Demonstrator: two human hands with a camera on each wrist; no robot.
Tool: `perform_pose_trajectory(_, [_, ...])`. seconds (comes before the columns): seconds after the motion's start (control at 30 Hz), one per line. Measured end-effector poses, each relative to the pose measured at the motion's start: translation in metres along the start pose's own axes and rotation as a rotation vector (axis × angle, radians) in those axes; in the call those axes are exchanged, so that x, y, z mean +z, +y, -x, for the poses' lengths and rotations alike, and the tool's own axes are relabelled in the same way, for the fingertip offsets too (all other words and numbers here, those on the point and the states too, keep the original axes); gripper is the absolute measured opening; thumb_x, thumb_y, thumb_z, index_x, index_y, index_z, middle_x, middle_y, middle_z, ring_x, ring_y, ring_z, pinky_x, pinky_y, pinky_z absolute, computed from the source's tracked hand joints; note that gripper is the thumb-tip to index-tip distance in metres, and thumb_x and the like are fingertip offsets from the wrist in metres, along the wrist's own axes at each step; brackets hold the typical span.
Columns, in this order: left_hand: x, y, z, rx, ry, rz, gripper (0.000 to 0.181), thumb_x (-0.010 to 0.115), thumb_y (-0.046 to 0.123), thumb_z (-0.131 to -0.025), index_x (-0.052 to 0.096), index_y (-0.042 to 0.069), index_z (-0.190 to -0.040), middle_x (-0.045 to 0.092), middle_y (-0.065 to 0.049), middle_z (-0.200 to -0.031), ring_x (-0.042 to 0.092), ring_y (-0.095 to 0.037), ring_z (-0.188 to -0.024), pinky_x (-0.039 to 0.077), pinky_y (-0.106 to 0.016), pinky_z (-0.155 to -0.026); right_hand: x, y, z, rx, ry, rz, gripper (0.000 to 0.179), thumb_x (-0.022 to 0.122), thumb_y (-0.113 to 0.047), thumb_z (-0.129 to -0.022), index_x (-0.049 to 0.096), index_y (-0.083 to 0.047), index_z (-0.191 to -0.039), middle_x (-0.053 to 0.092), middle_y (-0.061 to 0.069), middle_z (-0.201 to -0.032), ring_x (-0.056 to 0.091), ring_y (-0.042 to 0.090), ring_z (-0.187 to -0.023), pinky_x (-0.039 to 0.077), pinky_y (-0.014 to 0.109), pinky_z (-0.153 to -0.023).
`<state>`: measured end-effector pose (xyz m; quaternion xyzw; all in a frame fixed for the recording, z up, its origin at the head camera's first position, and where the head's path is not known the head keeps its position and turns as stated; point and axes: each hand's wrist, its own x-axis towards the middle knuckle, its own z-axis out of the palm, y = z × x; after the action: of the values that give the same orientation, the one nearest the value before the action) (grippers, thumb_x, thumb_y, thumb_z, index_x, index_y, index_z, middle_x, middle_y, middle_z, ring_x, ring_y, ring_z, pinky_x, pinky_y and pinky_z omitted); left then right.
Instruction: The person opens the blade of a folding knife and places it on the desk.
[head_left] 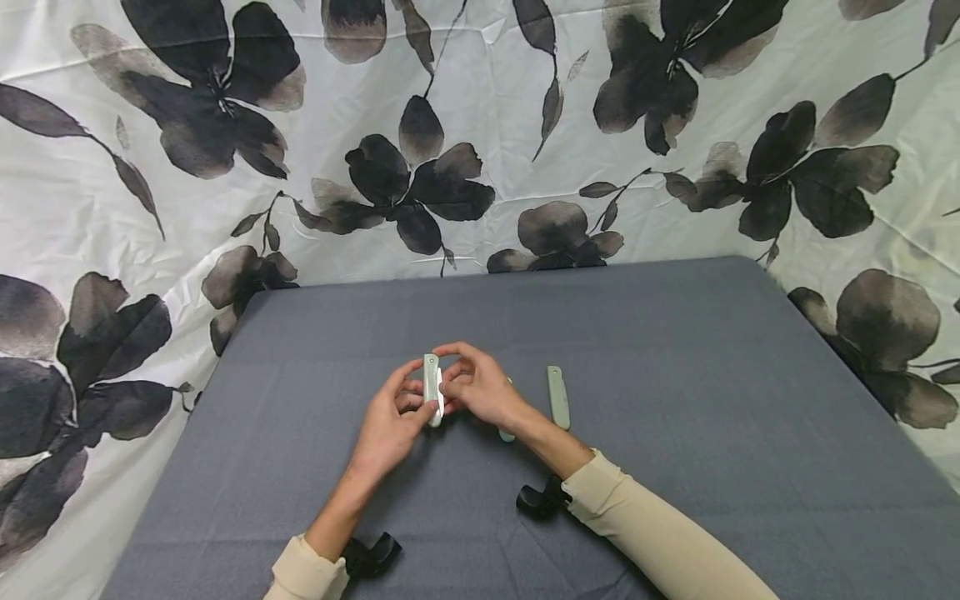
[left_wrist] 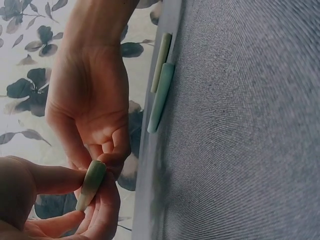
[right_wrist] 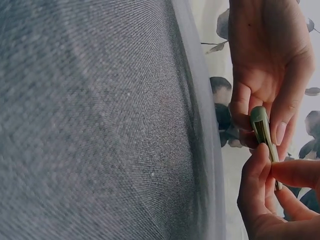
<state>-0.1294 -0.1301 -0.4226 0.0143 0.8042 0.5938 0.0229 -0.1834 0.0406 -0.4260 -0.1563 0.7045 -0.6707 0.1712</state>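
A pale green folding pocket knife (head_left: 431,379) is held upright above the table between the two hands, a bright strip of its blade (head_left: 440,398) showing along the right side of the handle. My left hand (head_left: 388,429) grips the handle between thumb and fingers. From the other side, my right hand (head_left: 483,390) pinches the knife at its blade side with thumb and fingertips. In the right wrist view, the slot along the handle (right_wrist: 260,125) faces the camera. Fingers hide part of the blade, so I cannot tell how far it is folded out.
A second pale green knife (head_left: 558,397) lies on the grey cloth-covered table (head_left: 675,400), right of the hands. Beside it lies a bluish-green one (left_wrist: 161,97), mostly covered by the right wrist in the head view. A floral cloth (head_left: 480,108) hangs behind the table.
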Motion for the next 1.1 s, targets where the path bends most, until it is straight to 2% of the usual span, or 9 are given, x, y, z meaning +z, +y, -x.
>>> perform_pose_trajectory(0.3, [-0.002, -0.002, 0.001, -0.011, 0.004, 0.012, 0.068, 0.070, -0.005, -0.092, 0.048, 0.009, -0.154, 0.064, -0.022, -0.123, 0.068, -0.015, -0.090, 0.053, -0.020, -0.072, -0.002, 0.002, 0.002, -0.015, -0.003, 0.048, 0.050, 0.059, 0.007, -0.096, 0.055, -0.004, -0.145, 0.065, 0.014, -0.096, 0.068, 0.011, -0.071, 0.063, 0.049, -0.074])
perform_pose_trajectory(0.5, [-0.002, -0.002, 0.004, -0.018, 0.004, 0.027, 0.067, 0.070, -0.004, -0.092, 0.049, 0.009, -0.154, 0.063, -0.022, -0.123, 0.067, -0.017, -0.090, 0.053, -0.020, -0.071, -0.004, 0.003, 0.003, -0.016, -0.021, 0.078, 0.049, 0.059, 0.007, -0.095, 0.056, -0.004, -0.143, 0.065, 0.013, -0.095, 0.067, 0.011, -0.071, 0.062, 0.053, -0.075])
perform_pose_trajectory(0.8, [-0.001, -0.002, 0.005, -0.018, -0.002, 0.022, 0.066, 0.071, -0.004, -0.092, 0.049, 0.010, -0.153, 0.063, -0.021, -0.121, 0.066, -0.016, -0.088, 0.052, -0.021, -0.070, -0.008, 0.002, 0.004, -0.037, -0.052, 0.091, 0.049, 0.058, 0.008, -0.094, 0.057, -0.001, -0.142, 0.065, 0.013, -0.093, 0.066, 0.012, -0.070, 0.063, 0.044, -0.071])
perform_pose_trajectory(1.1, [-0.002, -0.002, 0.006, -0.029, -0.016, 0.026, 0.065, 0.071, -0.005, -0.091, 0.051, 0.009, -0.152, 0.064, -0.021, -0.118, 0.066, -0.015, -0.085, 0.051, -0.021, -0.067, -0.013, 0.002, 0.005, -0.039, -0.089, 0.115, 0.048, 0.057, 0.010, -0.092, 0.057, 0.001, -0.139, 0.064, 0.013, -0.091, 0.064, 0.013, -0.066, 0.062, 0.046, -0.069])
